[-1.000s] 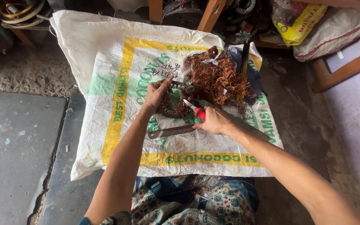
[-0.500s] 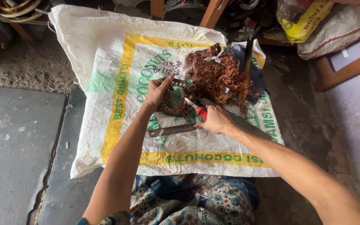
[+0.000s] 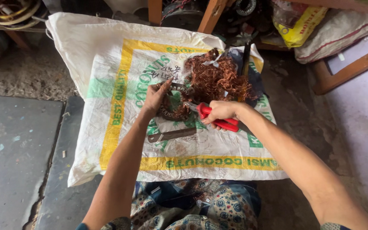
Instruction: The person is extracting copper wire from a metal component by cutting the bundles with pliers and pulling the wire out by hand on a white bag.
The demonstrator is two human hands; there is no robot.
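My left hand holds a round motor winding ring with dark copper coils, steadying it on a white woven sack with yellow and green print. My right hand grips red-handled cutters, their jaws pointing left at the ring. Just behind the ring lies a tangled heap of stripped copper wire.
A flat metal blade lies on the sack below the ring. A dark tool stands at the heap's right. Wooden legs, motor parts, a yellow bag and a grey sack lie behind. A grey slab is at left.
My right hand with the cutters has shifted slightly toward the ring. The left hand keeps its hold; the view has barely moved.
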